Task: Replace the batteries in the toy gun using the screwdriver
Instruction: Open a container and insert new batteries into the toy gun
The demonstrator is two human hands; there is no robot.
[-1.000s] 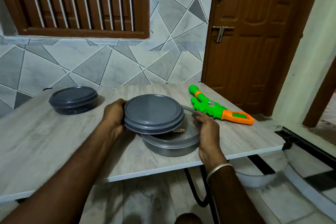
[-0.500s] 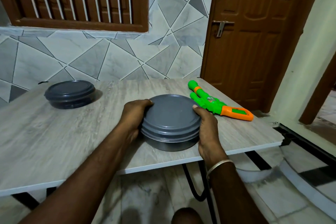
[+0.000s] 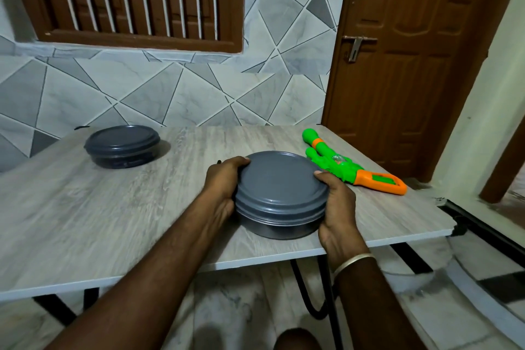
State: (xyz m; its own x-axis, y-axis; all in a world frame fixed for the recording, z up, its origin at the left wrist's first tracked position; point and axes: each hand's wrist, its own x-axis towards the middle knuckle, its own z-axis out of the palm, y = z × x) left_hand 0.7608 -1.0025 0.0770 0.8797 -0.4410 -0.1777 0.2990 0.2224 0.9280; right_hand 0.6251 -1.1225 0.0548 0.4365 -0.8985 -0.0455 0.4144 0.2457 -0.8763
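Your left hand (image 3: 224, 183) and right hand (image 3: 338, 207) grip the lidded tin (image 3: 279, 193); gun (image 3: 350, 172) lies beside, screwdriver unseen, so probably barely started.

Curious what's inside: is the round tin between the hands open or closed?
Closed. The grey lid sits flat on the tin; the left hand and right hand grip its rim.
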